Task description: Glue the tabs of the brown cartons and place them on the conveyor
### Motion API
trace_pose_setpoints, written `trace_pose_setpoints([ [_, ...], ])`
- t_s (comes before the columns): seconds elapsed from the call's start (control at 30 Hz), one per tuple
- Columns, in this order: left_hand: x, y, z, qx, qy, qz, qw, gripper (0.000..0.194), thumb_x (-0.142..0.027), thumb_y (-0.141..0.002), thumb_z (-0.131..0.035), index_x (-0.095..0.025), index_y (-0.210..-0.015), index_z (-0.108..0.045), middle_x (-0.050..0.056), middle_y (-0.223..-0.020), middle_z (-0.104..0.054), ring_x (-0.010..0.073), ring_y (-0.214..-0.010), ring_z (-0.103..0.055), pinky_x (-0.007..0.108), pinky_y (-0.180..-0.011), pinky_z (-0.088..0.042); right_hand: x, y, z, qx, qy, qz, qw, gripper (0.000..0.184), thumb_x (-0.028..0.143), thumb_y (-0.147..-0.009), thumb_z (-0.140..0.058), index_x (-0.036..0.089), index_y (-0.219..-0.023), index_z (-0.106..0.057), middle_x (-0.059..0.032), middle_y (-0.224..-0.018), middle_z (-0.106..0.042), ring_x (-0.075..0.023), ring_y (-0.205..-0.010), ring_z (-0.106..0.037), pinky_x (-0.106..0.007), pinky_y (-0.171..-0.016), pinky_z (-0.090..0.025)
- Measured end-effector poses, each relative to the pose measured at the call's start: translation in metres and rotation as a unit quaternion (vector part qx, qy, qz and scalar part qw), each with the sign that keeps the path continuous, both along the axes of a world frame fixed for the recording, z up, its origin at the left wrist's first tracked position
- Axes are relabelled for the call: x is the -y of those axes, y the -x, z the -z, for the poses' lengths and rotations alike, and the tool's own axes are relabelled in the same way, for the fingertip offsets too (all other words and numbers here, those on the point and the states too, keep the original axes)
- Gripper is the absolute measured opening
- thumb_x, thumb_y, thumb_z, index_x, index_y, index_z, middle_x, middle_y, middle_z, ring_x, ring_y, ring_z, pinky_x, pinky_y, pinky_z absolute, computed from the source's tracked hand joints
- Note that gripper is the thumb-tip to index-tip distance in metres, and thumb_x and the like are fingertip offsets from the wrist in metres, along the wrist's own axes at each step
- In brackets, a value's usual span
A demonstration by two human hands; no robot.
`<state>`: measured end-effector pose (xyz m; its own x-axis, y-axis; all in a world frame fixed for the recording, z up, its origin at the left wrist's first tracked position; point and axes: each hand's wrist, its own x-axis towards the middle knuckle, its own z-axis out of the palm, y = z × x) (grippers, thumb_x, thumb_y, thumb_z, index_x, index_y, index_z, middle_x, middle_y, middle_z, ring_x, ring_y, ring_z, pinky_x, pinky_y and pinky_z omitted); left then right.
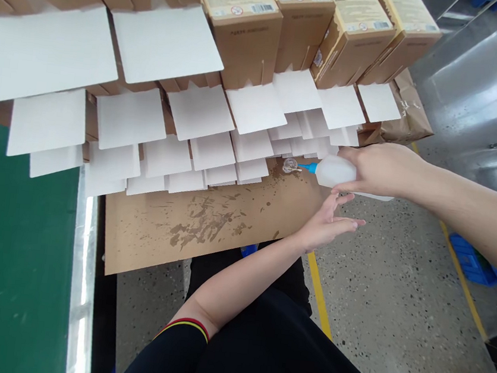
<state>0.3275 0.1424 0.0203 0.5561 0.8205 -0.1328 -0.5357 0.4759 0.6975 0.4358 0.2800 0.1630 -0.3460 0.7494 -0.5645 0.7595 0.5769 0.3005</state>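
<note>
My right hand [374, 165] is wrapped round a translucent white squeeze bottle [335, 171], tipped on its side with its blue nozzle pointing left. The nozzle tip reaches a small clear round dish [290, 165] on the brown cardboard sheet [273, 204]; a thin pale stick lies at the dish. Just below the bottle is my left hand [329, 222], fingers spread and nothing in it. Whether its fingertips touch the bottle I cannot tell. White box flaps [217, 150] stick out in rows above the sheet.
Stacked brown cartons [247, 42] with printed labels stand at the back, their open flaps overhanging the sheet. A green table [13, 243] with a metal edge is at left. Dark wet-looking stains mark the cardboard. Blue crates [473, 260] sit on the speckled floor at right.
</note>
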Motion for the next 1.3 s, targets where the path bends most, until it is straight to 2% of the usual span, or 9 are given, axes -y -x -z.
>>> trace_pose_setpoints([
  [0.17, 0.0004, 0.0006, -0.0010, 0.008, -0.004, 0.001, 1.000, 0.111, -0.023, -0.099, -0.081, -0.046, -0.190, -0.022, 0.018, -0.197, -0.028, 0.0406, -0.144, -0.076, 0.061, -0.124, -0.058, 0.0015, 0.0029, -0.0028, 0.007, 0.002, 0.002, 1.000, 0.079, 0.071, -0.095, -0.065, 0.014, -0.150, -0.070, -0.0169, -0.092, -0.080, -0.0316, -0.073, -0.066, -0.036, -0.064, -0.036],
  [0.43, 0.0007, 0.0000, -0.0008, 0.005, -0.007, -0.002, 1.000, 0.114, -0.024, -0.098, -0.083, -0.048, -0.190, -0.019, 0.018, -0.196, -0.031, 0.0401, -0.142, -0.078, 0.061, -0.123, -0.059, 0.0030, 0.0066, -0.0054, 0.020, 0.002, 0.006, 1.000, 0.080, 0.069, -0.098, -0.065, 0.013, -0.155, -0.068, -0.0189, -0.097, -0.082, -0.0337, -0.079, -0.069, -0.036, -0.064, -0.037],
  [0.7, 0.0012, -0.0004, -0.0045, 0.004, 0.002, 0.008, 1.000, 0.110, -0.020, -0.102, -0.077, -0.048, -0.190, -0.017, 0.017, -0.199, -0.025, 0.0379, -0.145, -0.076, 0.059, -0.125, -0.058, 0.0022, 0.0020, -0.0034, 0.013, -0.010, -0.007, 1.000, 0.076, 0.072, -0.096, -0.067, 0.016, -0.147, -0.073, -0.0173, -0.096, -0.083, -0.0320, -0.077, -0.069, -0.035, -0.064, -0.035],
  [0.93, 0.0011, -0.0005, -0.0049, 0.005, 0.003, 0.008, 1.000, 0.111, -0.019, -0.101, -0.077, -0.050, -0.190, -0.018, 0.017, -0.198, -0.026, 0.0370, -0.144, -0.077, 0.059, -0.125, -0.057, 0.0008, -0.0003, -0.0043, -0.001, -0.010, -0.010, 1.000, 0.076, 0.073, -0.096, -0.066, 0.016, -0.146, -0.073, -0.0173, -0.094, -0.082, -0.0327, -0.076, -0.068, -0.036, -0.064, -0.034],
  [1.3, 0.0019, -0.0018, -0.0058, 0.006, -0.002, -0.003, 1.000, 0.118, -0.022, -0.098, -0.080, -0.047, -0.191, -0.013, 0.019, -0.196, -0.031, 0.0402, -0.142, -0.078, 0.061, -0.123, -0.058, 0.0034, 0.0031, -0.0082, 0.010, -0.001, 0.003, 1.000, 0.077, 0.073, -0.096, -0.068, 0.015, -0.148, -0.072, -0.0166, -0.094, -0.081, -0.0298, -0.074, -0.066, -0.035, -0.065, -0.035],
])
